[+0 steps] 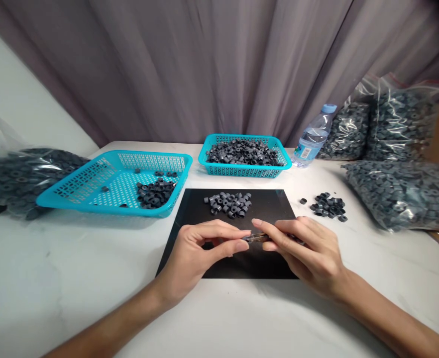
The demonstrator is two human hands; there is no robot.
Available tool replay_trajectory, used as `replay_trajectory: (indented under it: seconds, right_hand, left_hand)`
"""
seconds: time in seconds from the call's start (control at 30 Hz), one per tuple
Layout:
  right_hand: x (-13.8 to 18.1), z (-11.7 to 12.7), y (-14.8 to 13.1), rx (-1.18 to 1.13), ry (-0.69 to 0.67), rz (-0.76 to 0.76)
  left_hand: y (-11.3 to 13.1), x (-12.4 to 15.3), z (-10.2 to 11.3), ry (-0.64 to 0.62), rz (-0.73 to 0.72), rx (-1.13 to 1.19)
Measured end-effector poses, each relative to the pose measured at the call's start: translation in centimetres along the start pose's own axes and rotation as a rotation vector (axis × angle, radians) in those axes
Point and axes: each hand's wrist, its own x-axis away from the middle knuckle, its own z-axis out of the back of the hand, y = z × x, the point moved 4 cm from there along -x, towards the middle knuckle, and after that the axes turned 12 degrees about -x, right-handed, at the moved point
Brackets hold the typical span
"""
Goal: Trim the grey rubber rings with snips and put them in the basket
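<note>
Over the black mat (264, 266), my two hands meet in front of a pile of small dark grey rubber-looking rings (230, 204). My left hand (204, 248) is closed in a pinch of thumb and forefinger; the small piece between them is almost wholly hidden. In my right hand (312, 248) is a slim, shiny hand tool (257, 238), partly covered by the fingers, its exact kind unclear. The tool's tip reaches to my left fingertips.
A blue basket (107, 211) at left holds some rings; a second basket (242, 171) behind is full. Loose rings (329, 205) lie right of the mat. A water bottle (312, 136) and filled plastic bags (406, 194) stand at right, another bag (29, 174) at left.
</note>
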Motion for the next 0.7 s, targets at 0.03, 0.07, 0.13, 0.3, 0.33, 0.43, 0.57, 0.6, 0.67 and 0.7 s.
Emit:
replay_trajectory:
  seconds: [0.03,0.07,0.13,0.3,0.33,0.43,0.57,0.6,0.67,0.7]
  right_hand:
    - [-0.01,-0.02,-0.01,0.000,-0.001,0.001]
    - [-0.02,-0.03,-0.01,-0.001,-0.002,0.001]
    - [-0.04,-0.05,-0.02,-0.001,-0.001,0.005]
    - [-0.06,0.01,-0.03,0.003,0.004,0.008]
    - [-0.06,0.04,-0.04,0.004,0.004,0.008]
    - [-0.06,0.11,-0.09,0.002,0.002,0.013]
    - [-0.05,0.18,-0.13,0.005,0.009,0.014]
    - [-0.04,0.19,-0.13,0.006,0.012,0.014]
    - [-0.05,0.17,-0.13,0.007,0.016,0.015]
    - [-0.06,0.15,-0.13,0.008,0.017,0.017]
  left_hand:
    - [-0.03,-0.01,0.00,0.000,0.000,0.002]
    - [-0.06,-0.02,-0.01,-0.001,0.001,0.003]
    - [-0.10,0.00,0.00,-0.005,0.003,0.003]
    - [-0.10,0.07,0.02,-0.010,0.009,-0.002]
    - [-0.10,0.08,0.01,-0.010,0.013,-0.003]
    - [-0.11,0.08,-0.03,-0.014,0.023,0.001]
    - [-0.09,0.04,-0.06,-0.018,0.036,0.020]
    - [-0.08,0.03,-0.06,-0.018,0.040,0.024]
    - [-0.06,0.00,-0.09,-0.020,0.044,0.032]
    - [-0.05,0.00,-0.10,-0.019,0.045,0.036]
